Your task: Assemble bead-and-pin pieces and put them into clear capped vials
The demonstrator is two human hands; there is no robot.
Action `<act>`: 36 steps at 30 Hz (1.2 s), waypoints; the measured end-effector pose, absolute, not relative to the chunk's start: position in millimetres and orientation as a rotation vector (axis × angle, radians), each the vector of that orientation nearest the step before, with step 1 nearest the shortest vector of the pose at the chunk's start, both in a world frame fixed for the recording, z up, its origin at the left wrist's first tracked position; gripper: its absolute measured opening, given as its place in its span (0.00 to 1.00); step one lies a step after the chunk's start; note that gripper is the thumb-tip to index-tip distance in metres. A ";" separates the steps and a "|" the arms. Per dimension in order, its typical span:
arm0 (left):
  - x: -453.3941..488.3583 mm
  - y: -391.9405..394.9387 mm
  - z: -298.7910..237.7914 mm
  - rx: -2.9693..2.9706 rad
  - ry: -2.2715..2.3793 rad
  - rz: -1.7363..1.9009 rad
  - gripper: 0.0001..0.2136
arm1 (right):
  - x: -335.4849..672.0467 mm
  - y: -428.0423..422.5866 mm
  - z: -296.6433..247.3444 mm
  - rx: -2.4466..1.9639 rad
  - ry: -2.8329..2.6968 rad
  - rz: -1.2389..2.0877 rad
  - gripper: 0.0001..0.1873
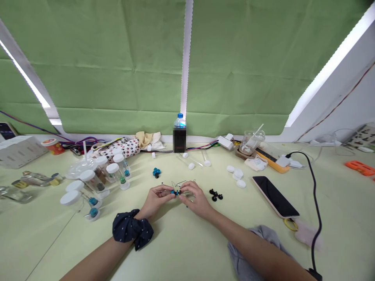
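Note:
My left hand (158,200) and my right hand (197,200) meet over the middle of the table. Pinched between their fingertips is a small blue and black part (176,192), too small to name more closely. Thin wire-like strands stick out around the fingers; what they belong to is unclear. Just beyond my left hand sits a cluster of small blue pieces (156,171) with a black one. Several small black disc-like pieces (216,194) lie to the right of my right hand.
Several clear tubes with white lids (113,168) stand at left, some with blue or green pieces inside. White round caps (241,184), a phone (275,196) and a black cable (314,183) lie at right. A water bottle (179,121) stands at the back by the green blind (123,58).

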State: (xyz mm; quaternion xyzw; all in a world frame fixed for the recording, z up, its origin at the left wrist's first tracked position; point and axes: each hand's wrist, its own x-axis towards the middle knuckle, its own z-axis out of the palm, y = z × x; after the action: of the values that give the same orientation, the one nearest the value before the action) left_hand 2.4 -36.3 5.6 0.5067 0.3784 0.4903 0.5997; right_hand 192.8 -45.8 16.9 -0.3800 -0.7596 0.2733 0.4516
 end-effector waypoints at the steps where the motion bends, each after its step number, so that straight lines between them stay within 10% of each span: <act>1: 2.5 -36.1 5.8 1.176 0.879 1.135 0.10 | 192.7 -45.7 16.7 -0.936 -1.876 0.675 0.04; 36: 2.2 -37.3 6.3 1.216 0.885 1.112 0.10 | 193.0 -48.2 21.5 -0.959 -1.838 0.704 0.08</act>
State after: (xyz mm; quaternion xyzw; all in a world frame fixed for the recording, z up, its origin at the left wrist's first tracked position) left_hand 2.2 -37.3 6.3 0.5233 0.3807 0.4785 0.5935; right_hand 193.0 -48.2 21.5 -0.3892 -0.7462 0.2859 0.4582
